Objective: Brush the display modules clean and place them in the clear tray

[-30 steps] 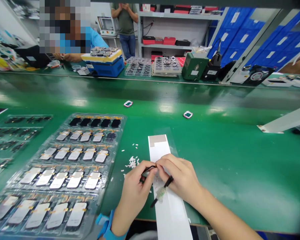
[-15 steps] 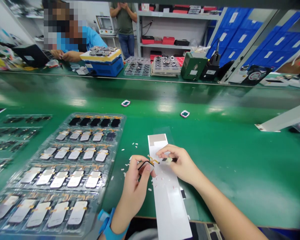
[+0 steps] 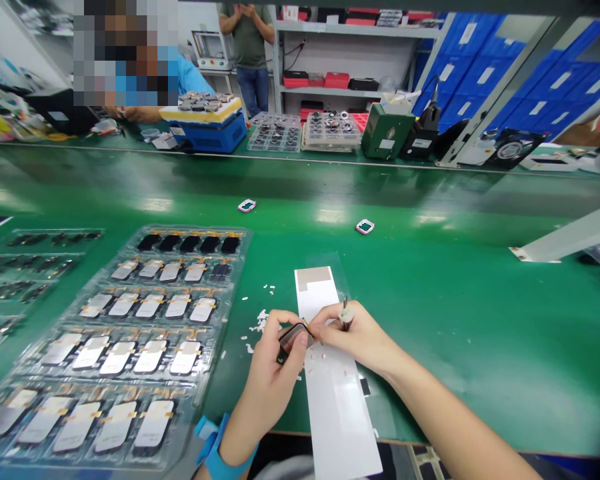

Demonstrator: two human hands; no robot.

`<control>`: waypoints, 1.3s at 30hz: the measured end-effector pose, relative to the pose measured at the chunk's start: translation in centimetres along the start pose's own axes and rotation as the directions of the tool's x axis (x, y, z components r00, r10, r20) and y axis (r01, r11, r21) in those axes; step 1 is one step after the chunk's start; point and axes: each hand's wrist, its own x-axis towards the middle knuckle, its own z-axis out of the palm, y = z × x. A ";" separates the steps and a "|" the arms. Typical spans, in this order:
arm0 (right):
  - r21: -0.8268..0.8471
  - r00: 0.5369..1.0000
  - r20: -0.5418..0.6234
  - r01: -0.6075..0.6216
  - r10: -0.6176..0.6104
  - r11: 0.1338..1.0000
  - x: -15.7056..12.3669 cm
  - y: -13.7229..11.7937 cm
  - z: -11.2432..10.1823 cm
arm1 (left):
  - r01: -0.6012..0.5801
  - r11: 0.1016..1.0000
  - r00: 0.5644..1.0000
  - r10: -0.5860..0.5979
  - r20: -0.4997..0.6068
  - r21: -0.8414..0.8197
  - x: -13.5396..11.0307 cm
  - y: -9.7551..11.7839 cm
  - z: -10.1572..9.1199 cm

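Observation:
My left hand [image 3: 273, 377] is closed on a small dark watch-type screen [image 3: 290, 339], thumb across its face and fingers behind. An orange ribbon cable [image 3: 307, 325] sticks out at the screen's upper right. Right beside it, the fingertips of my right hand [image 3: 357, 340] are pinched together; whether they grip the cable is hidden. A slim dark tool with a pale greenish-white part [image 3: 346, 315] is tucked in my right hand, pointing up. Under both hands lies a long white sheet [image 3: 337, 407], with small bits scattered on it.
To the left, a clear tray [image 3: 215, 347] holds rows of screens with ribbon cables. White scraps [image 3: 263, 317] lie left of the sheet. Two small framed parts [image 3: 247, 206] sit farther back. Across the bench are a person's arms, a blue box [image 3: 210, 133] and a green box [image 3: 387, 132].
My right hand has come left to the screen, and its tool has swung from level to upright. The screen has turned in my left hand, its dark face now showing.

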 end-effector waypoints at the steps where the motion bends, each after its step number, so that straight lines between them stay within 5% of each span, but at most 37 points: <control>1: -0.006 1.000 -0.010 0.001 -0.001 1.000 0.0 0.0 0.1 | 0.012 1.000 1.000 -0.012 0.008 0.003 -0.1 -0.1 0.0; 9: 0.135 1.000 0.011 -0.014 0.013 0.991 -0.3 -0.3 1.0 | 0.088 0.993 0.994 -0.082 0.076 -0.073 -0.6 0.0 -0.1; 14: -0.007 0.995 -0.091 0.034 -0.034 0.999 -0.4 0.1 1.0 | 0.101 0.994 0.993 -0.098 0.061 -0.052 -0.5 -0.4 0.0; 28: -0.068 0.990 -0.143 -0.024 0.014 0.997 -0.6 0.5 1.3 | 0.077 0.993 0.991 -0.066 0.118 -0.092 -0.3 -0.3 0.0; 39: -0.080 0.991 -0.086 0.097 -0.104 0.992 -0.1 0.2 0.9 | 0.078 0.993 0.993 -0.069 0.097 -0.086 -0.2 -0.2 0.0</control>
